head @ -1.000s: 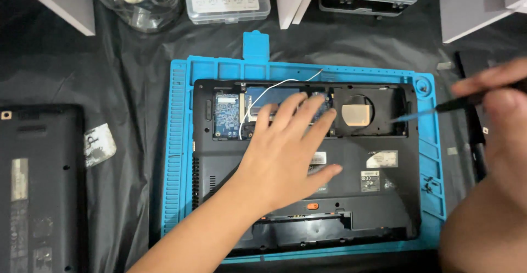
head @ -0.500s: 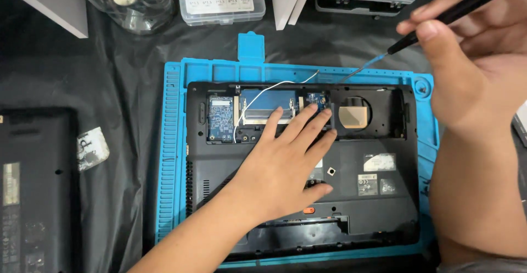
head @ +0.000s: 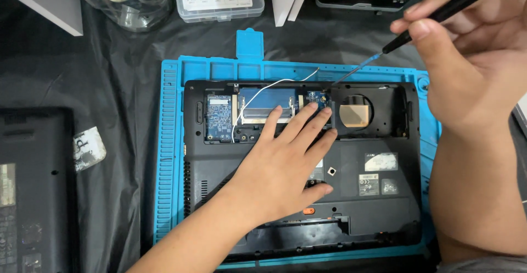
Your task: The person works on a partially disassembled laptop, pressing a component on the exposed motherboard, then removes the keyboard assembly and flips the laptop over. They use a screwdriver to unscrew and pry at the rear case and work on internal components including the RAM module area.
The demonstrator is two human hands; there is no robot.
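Now | left hand (head: 285,174) fingers spread on laptop (head: 373,196) | right hand (head: 472,59) fingers pinching screwdriver (head: 439,12)

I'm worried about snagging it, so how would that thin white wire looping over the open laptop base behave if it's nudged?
The thin white wire would probably be floppy: it curves loosely across the open black laptop base. It looks light and likely fragile, so a tug could strain its ends. The left hand and the right hand's black-handled screwdriver tip are close by.
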